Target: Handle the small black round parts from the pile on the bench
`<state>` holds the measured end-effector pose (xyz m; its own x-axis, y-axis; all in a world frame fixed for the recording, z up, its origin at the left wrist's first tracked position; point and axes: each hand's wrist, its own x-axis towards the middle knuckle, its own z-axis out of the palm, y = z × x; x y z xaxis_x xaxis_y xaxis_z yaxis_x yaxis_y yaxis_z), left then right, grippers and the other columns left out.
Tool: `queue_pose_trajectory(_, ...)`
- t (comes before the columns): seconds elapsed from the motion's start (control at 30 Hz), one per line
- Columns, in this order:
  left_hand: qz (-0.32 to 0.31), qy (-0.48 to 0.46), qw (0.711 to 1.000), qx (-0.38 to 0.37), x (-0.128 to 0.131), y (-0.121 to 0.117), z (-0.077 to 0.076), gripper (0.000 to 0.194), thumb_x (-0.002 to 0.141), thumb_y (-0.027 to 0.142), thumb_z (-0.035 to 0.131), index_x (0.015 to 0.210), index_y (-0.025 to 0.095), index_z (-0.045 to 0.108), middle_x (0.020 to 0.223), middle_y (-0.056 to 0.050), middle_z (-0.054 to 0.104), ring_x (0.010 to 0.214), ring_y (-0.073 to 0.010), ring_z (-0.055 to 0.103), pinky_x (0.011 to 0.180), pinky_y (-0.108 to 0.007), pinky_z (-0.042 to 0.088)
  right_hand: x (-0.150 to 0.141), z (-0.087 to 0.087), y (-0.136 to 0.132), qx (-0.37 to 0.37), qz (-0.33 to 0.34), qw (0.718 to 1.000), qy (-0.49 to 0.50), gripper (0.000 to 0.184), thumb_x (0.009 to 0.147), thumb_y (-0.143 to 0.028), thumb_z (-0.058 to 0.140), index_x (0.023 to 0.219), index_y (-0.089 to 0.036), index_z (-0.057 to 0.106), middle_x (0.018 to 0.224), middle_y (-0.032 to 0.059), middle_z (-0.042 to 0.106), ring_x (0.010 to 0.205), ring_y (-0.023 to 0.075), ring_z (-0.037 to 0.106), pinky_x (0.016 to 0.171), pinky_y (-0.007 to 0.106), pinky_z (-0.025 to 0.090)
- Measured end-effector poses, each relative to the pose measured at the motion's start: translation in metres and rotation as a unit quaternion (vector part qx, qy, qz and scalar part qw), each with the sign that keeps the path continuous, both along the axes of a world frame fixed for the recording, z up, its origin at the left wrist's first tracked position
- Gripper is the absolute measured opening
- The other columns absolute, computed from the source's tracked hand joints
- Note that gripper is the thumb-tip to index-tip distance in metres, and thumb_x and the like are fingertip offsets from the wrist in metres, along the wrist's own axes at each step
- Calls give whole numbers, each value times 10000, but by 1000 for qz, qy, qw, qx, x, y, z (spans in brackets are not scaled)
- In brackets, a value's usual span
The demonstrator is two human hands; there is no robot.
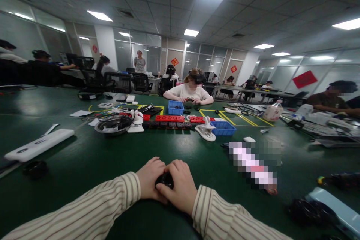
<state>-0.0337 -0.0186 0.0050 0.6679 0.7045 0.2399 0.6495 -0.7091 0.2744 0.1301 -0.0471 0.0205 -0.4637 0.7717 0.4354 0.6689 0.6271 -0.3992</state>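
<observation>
Over the near part of the green table, both of my hands close around a small, glossy black rounded object [165, 180]. My left hand [150, 178] wraps its far left side, fingers curled. My right hand [181, 185] covers it from the right, with the thumb across its near face. Much of the object is hidden by my fingers, so its kind cannot be made out. A black rounded piece [35, 170] lies off to the left, and dark ring-shaped pieces [305, 210] rest at the right near a light-blue box [337, 206].
A long white device [41, 144] lies at left. Across the middle stand a metal bowl [112, 130] of dark parts, red power strips [170, 119], a white clip stand [206, 131] and blue bins [224, 128] [176, 107]. A co-worker [194, 86] sits opposite; a plastic bottle [273, 111] stands right.
</observation>
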Motion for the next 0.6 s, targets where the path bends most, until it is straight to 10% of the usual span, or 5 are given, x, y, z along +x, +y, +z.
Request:
queue_pose_trajectory(0.4,-65,-10,997,-37,-11,12,2,295,529,296,731,791,207,630,874,-14,542,858,-226,514,882,-395,384,5,2,2,39,162,983,71,275,648,-145,445,894,-178,563,924,50,597,887,183,495,837,352,350)
queue_pose_trajectory(0.6,-58,-31,997,-38,-11,12,-2,339,519,316,738,819,196,635,953,-39,531,908,-248,511,860,-376,405,7,5,0,51,220,972,66,293,626,-133,411,854,-220,573,969,-4,636,1033,167,496,1040,405,162)
